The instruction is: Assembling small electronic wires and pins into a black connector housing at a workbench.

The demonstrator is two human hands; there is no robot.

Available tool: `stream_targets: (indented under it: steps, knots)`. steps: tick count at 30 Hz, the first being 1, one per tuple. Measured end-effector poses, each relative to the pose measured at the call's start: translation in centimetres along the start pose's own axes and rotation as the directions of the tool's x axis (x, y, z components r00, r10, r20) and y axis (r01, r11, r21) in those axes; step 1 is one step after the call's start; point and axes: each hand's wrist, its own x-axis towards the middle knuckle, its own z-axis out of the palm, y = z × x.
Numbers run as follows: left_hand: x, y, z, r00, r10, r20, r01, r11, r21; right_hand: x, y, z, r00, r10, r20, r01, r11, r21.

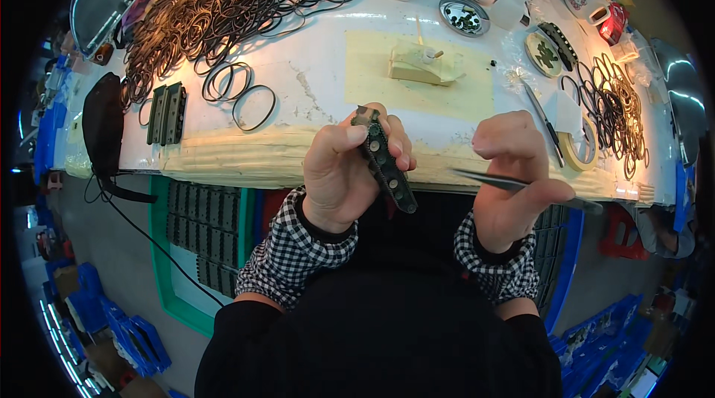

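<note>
My left hand [331, 174] is wrapped round a dark green, narrow strip-shaped part [381, 160]. Round holes or studs run along the part's face, and it tilts with its lower end toward me. A little to the right, my right hand [510, 174] holds slim metal tweezers [495, 179], their tips pointing left toward the part but apart from it. Whether anything sits in the tips is too small to tell. Beyond my hands, a yellow-taped block [417, 74] carries a small cup.
Black rubber rings [223, 14] heap at the far left; several more [614, 111] lie right. Similar green parts [166, 113] rest on the left. A round tray [477, 26] holds small dark pieces. A tape roll [588, 146] and pen-like tool [547, 126] lie right. Below stands a green crate [162, 279].
</note>
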Motion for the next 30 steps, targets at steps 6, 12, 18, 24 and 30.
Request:
stream_targets:
  steps: [6, 12, 18, 24, 30]
  knots:
    - [0.0, -0.3, 0.6, 0.998, 0.054, -0.027, -0.055, 0.998, -0.041, -0.2, -2.1, 1.1, 0.985, 0.069, 0.159, -0.078, 0.996, 0.051]
    - [-0.2, -0.4, 0.5, 0.992, 0.122, -0.044, -0.121, 0.992, 0.025, 0.2, -1.6, 1.4, 0.96, -0.045, 0.275, 0.078, 0.991, -0.109]
    - [-0.1, -0.1, 1.9, 0.987, 0.112, -0.113, -0.097, 0.986, 0.136, 0.1, -1.4, 1.6, 0.961, -0.082, 0.263, 0.12, 0.984, -0.132]
    - [-0.2, -0.1, 1.9, 0.985, 0.131, -0.112, -0.115, 0.983, 0.14, 0.1, -1.3, 1.8, 0.959, -0.092, 0.269, 0.131, 0.983, -0.131]
    - [-0.2, -0.2, 1.8, 0.985, 0.139, -0.097, -0.124, 0.981, 0.146, 0.2, -1.7, 2.0, 0.965, -0.082, 0.251, 0.119, 0.983, -0.137]
